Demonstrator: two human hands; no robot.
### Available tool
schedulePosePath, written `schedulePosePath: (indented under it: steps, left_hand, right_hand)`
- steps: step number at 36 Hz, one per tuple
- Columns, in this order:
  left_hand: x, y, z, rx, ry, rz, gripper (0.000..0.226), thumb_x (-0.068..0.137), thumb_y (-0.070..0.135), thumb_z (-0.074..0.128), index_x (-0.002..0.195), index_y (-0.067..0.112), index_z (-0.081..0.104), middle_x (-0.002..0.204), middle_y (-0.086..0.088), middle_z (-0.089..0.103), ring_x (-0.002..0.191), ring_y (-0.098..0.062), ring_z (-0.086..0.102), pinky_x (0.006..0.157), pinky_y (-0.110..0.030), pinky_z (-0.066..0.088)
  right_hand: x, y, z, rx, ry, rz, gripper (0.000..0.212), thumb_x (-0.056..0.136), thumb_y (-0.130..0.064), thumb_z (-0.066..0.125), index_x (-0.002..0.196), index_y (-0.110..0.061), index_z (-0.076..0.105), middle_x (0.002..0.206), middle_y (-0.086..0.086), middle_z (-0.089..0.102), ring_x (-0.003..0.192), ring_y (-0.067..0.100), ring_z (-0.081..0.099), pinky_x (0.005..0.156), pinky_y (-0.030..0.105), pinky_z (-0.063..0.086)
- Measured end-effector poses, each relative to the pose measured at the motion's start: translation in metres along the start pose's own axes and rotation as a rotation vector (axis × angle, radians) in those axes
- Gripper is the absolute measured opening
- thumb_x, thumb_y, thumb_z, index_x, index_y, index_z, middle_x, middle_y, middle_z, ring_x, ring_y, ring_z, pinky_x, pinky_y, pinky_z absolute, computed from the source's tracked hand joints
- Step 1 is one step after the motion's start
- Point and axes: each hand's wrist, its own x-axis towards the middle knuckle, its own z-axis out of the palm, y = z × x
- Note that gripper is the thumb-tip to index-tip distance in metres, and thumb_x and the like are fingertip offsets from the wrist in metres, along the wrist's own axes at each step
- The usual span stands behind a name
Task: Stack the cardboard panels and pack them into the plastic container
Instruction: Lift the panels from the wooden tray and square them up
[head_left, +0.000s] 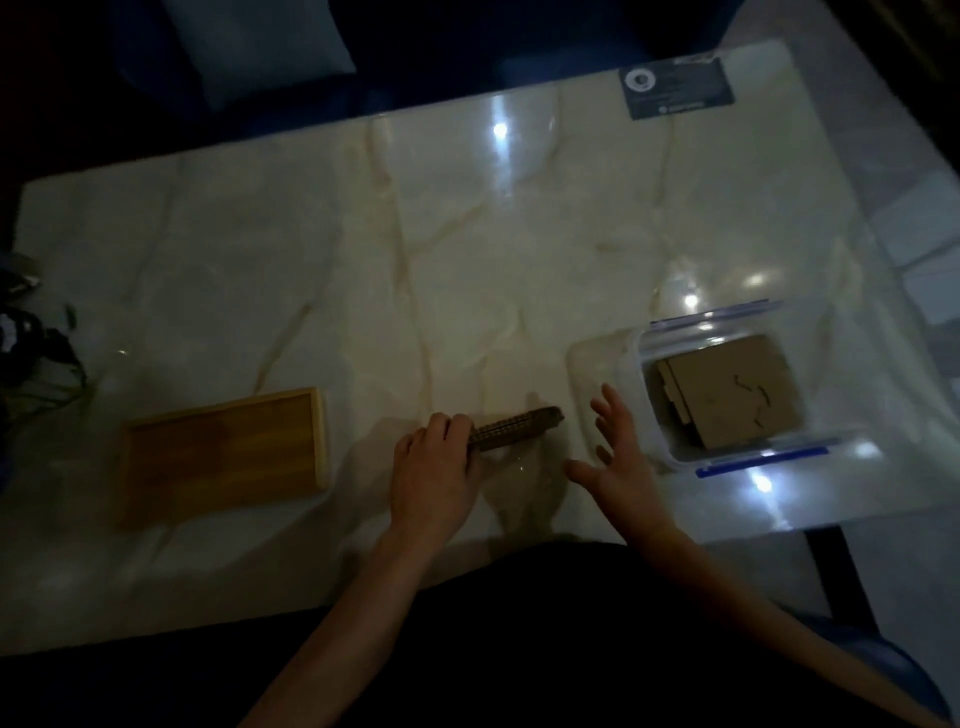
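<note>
Nearest the camera, two bare forearms reach out over the pale, glossy marble-patterned tabletop (311, 291). The left hand (434, 470) is closed around one end of a thin stack of brown corrugated cardboard panels (514, 432), which stands on edge so that its fluted side faces up, the free end pointing toward the right. The right hand (621, 449) is open with fingers spread, holding nothing, hovering just beside the stack's free end and near the container. To the left, well apart from the hands, an empty shallow rectangular wooden tray (223, 457) lies flat. To the right stands the clear plastic container with blue clip latches (670, 452), lid off, already holding several flat brown cardboard panels (727, 392) lying slightly askew on its floor. At the far edge a dark printed card (675, 88) rests on the table, and dark cables (36, 343) trail at the left edge. The stack looks light and fairly stiff, but its loose sheets could fan or slide apart; it would likely be safest to pinch it across both flat faces, with the open hand steadying the free end, before laying it flat onto the panels in the container.
</note>
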Motion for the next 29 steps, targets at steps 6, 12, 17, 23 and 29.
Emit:
schedulePosePath:
  steps: [6, 12, 17, 23, 29]
  left_hand:
    - [0.0, -0.001, -0.001, 0.007, 0.02, 0.02, 0.023, 0.084, 0.031, 0.058, 0.104, 0.019, 0.055, 0.095, -0.005, 0.057, 0.081, -0.03, 0.06, 0.075, -0.04, 0.045]
    - [0.0, 0.001, -0.003, -0.049, -0.025, 0.006, 0.023, 0.088, 0.029, 0.057, 0.107, 0.016, 0.054, 0.103, -0.008, 0.054, 0.088, -0.031, 0.058, 0.068, -0.042, 0.051]
    - [-0.002, 0.0, -0.003, -0.069, -0.043, -0.03, 0.024, 0.089, 0.031, 0.056, 0.11, 0.018, 0.052, 0.11, -0.006, 0.051, 0.094, -0.029, 0.056, 0.066, -0.042, 0.052]
    - [-0.005, -0.003, -0.001, -0.062, -0.037, 0.002, 0.025, 0.087, 0.029, 0.058, 0.109, 0.018, 0.053, 0.108, -0.006, 0.052, 0.091, -0.029, 0.057, 0.062, -0.04, 0.051]
    - [-0.005, -0.004, 0.006, -0.029, 0.003, -0.026, 0.027, 0.084, 0.029, 0.062, 0.107, 0.02, 0.05, 0.108, -0.006, 0.052, 0.086, -0.029, 0.057, 0.059, -0.038, 0.05]
  right_hand:
    - [-0.003, 0.002, 0.005, 0.026, 0.009, -0.032, 0.092, 0.084, 0.003, 0.065, 0.153, -0.026, 0.012, 0.16, -0.002, 0.018, 0.145, 0.016, 0.023, 0.113, 0.032, 0.033]
    - [0.002, 0.008, 0.021, 0.014, 0.112, -0.094, 0.096, 0.081, -0.015, 0.063, 0.154, -0.03, 0.003, 0.161, -0.011, 0.005, 0.148, 0.014, 0.011, 0.121, 0.048, 0.019]
    - [0.01, 0.017, 0.028, -0.097, -0.218, -0.052, 0.086, 0.083, -0.002, 0.059, 0.153, -0.029, 0.017, 0.152, -0.017, 0.023, 0.139, 0.0, 0.023, 0.12, 0.044, 0.021]
    - [0.018, 0.01, 0.012, 0.073, 0.103, -0.038, 0.086, 0.091, -0.008, 0.059, 0.154, -0.031, 0.006, 0.161, -0.012, 0.01, 0.146, 0.011, 0.015, 0.12, 0.045, 0.022]
    - [0.011, 0.016, 0.04, -0.007, -0.066, -0.048, 0.081, 0.087, 0.002, 0.058, 0.153, -0.025, 0.017, 0.16, -0.003, 0.019, 0.147, 0.016, 0.019, 0.119, 0.037, 0.023]
